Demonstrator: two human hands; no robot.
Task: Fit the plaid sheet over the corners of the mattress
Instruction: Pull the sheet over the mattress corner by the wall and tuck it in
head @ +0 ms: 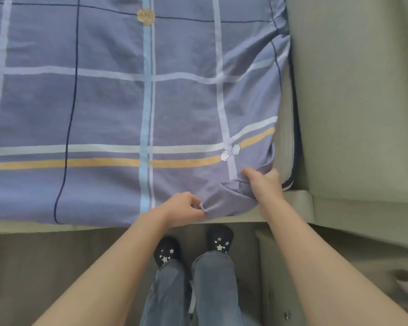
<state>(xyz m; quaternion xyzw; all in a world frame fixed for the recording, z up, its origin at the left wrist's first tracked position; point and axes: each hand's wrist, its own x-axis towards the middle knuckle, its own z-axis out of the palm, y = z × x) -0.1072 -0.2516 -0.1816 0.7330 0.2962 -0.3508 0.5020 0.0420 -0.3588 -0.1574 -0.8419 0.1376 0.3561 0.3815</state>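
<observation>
Plaid sheet (108, 109) corner in both hands' fingers (194, 204), no legible writing.

Both arms reach forward; left hand (185, 206) and right hand (264, 183) closed, fingers (247, 172) curled

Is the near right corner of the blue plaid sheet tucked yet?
Not yet: blue plaid sheet corner bunched in both hands.
</observation>
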